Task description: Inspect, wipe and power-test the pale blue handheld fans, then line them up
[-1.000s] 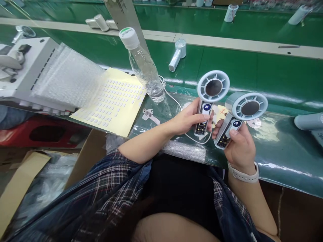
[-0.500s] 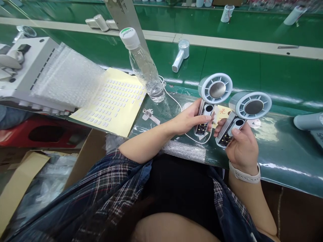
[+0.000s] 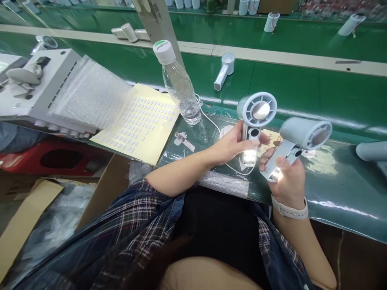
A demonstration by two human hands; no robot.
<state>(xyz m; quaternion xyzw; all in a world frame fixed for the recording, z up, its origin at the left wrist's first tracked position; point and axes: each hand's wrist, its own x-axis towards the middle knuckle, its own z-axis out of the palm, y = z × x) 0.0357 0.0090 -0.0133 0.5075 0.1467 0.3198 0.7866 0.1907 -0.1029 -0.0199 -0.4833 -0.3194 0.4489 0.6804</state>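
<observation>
My left hand (image 3: 234, 145) is wrapped round the handle of a pale blue handheld fan (image 3: 259, 109), its round grille facing me. A bright white light shines from the lower part of that handle. My right hand (image 3: 287, 177) grips a second handheld fan (image 3: 305, 133), turned so that its cylinder-shaped head points to the right. Its handle also glows white near the lower end, beside my thumb. Both fans are held above the green bench, apart from each other. A white cable (image 3: 211, 121) runs on the bench behind and under my left hand.
A water bottle (image 3: 181, 88) stands left of my hands, by a yellow sheet of small white stickers (image 3: 145, 129) and bubble wrap (image 3: 90, 94). Another fan (image 3: 224, 71) lies on the green surface beyond. At the right edge lies a pale blue cylindrical part (image 3: 371, 152).
White lights have come on in both handles, where bare circuit boards showed before. The right fan has turned, its head now facing more to the right. The whole view has shifted slightly.
</observation>
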